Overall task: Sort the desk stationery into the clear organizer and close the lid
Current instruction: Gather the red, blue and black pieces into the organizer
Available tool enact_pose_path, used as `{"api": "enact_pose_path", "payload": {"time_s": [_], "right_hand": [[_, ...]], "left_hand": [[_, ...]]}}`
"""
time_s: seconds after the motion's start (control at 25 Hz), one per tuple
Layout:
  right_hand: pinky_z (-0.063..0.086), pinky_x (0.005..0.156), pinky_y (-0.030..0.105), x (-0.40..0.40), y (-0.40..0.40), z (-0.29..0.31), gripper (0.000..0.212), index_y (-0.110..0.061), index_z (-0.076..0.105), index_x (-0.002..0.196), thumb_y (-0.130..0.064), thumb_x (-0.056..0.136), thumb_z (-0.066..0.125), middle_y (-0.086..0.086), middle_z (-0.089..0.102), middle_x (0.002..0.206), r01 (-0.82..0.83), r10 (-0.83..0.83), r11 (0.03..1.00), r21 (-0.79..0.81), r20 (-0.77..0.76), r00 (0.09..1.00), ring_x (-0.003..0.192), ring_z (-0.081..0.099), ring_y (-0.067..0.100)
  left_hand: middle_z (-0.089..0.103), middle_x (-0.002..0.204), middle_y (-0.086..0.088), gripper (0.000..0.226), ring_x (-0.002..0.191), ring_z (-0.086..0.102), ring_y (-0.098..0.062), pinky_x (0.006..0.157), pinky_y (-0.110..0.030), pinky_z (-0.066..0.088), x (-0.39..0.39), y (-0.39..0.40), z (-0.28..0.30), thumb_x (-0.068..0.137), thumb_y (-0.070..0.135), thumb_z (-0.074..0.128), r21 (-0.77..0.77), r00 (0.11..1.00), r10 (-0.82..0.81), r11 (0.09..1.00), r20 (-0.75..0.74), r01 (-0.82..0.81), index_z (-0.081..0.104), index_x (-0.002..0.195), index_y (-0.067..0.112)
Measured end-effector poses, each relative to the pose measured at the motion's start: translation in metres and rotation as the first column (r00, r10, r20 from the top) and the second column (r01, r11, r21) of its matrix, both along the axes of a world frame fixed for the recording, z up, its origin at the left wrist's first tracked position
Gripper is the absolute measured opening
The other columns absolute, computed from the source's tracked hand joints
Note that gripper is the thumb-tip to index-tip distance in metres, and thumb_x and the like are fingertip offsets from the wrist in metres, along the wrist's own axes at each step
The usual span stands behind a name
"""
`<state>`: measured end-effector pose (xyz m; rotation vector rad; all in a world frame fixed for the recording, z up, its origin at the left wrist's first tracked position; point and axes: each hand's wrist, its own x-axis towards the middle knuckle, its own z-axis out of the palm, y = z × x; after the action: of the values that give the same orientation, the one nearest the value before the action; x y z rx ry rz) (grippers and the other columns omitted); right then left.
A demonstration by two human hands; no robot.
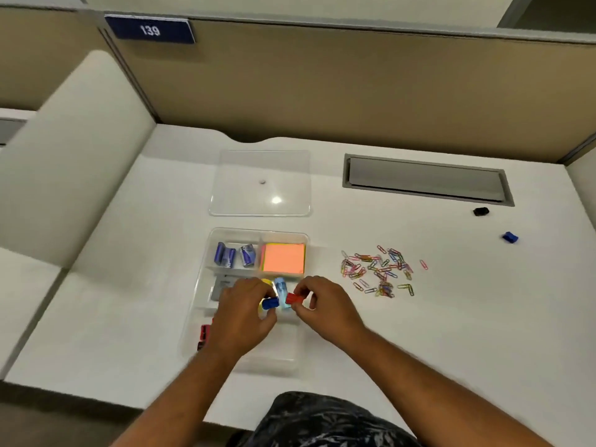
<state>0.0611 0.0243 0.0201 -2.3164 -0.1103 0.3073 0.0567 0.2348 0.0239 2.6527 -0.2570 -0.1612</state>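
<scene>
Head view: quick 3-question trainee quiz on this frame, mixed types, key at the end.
1. True or false: the clear lid is closed on the organizer.
2. Multiple choice: which hand holds the red clip? A) left hand B) right hand C) neither
3. Fill in: the orange sticky notes sit in the organizer's far-____ compartment.

Key:
1. False; it lies flat on the desk beyond the organizer.
2. B; the left hand holds a blue clip.
3. right

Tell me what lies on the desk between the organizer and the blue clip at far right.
The head view shows a scattered pile of coloured paper clips between the clear organizer and the blue clip.
</scene>
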Motion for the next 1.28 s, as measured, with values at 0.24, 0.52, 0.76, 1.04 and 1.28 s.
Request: {"api": "enact_pose_path", "payload": {"time_s": [0.24,0.52,0.76,1.04,1.28], "right_hand": [[0.048,0.071,0.027,-0.019,0.095,0.006,0.018,-0.031,0.067,0.105,-0.039,0.089,0.068,-0.011,0.066,0.103,-0.315,0.318,0.945,-0.092,0.021,0.948,0.081,0.054,0.007],[0.055,0.077,0.038,-0.024,0.135,-0.005,0.023,-0.027,0.067,0.108,-0.037,0.088,0.07,-0.006,0.063,0.106,-0.337,0.349,0.921,-0.193,0.032,0.937,0.096,0.061,0.017],[0.053,0.08,0.026,-0.021,0.058,-0.015,0.023,-0.032,0.067,0.113,-0.036,0.09,0.071,-0.017,0.062,0.11,-0.013,0.019,0.992,-0.125,0.052,0.998,0.09,0.059,0.006],[0.052,0.075,0.026,-0.023,-0.074,-0.011,0.021,-0.028,0.068,0.109,-0.029,0.089,0.074,-0.016,0.063,0.102,0.359,-0.347,0.93,-0.078,0.129,0.929,0.082,0.059,0.006],[0.056,0.074,0.03,-0.015,-0.218,-0.011,0.022,-0.029,0.068,0.108,-0.023,0.088,0.074,-0.013,0.065,0.1,0.586,-0.578,0.809,-0.033,0.129,0.805,0.073,0.062,0.009]], "left_hand": [[0.052,0.103,0.019,0.024,0.098,0.052,-0.009,0.083,-0.028,0.038,-0.055,0.11,-0.006,0.077,0.042,0.073,0.177,0.979,0.194,0.967,-0.061,-0.18,0.061,0.097,0.039],[0.055,0.119,0.013,0.038,0.111,0.053,-0.012,0.09,-0.03,0.04,-0.058,0.126,-0.01,0.078,0.051,0.073,0.198,0.983,0.179,0.965,-0.029,-0.169,0.062,0.111,0.036],[0.055,0.124,0.015,0.033,0.117,0.051,-0.012,0.096,-0.032,0.04,-0.026,0.058,-0.004,0.083,0.045,0.07,0.1,1.0,-0.011,0.995,-0.006,0.011,0.062,0.114,0.036],[0.056,0.126,0.01,0.035,0.118,0.05,-0.017,0.094,-0.041,0.041,0.032,-0.092,0.01,0.083,0.039,0.07,0.049,0.966,-0.251,0.967,0.057,0.248,0.062,0.117,0.032],[0.055,0.127,0.009,0.039,0.117,0.05,-0.018,0.091,-0.036,0.043,0.08,-0.248,0.012,0.083,0.034,0.069,0.026,0.916,-0.4,0.917,0.026,0.399,0.06,0.121,0.029]]}}
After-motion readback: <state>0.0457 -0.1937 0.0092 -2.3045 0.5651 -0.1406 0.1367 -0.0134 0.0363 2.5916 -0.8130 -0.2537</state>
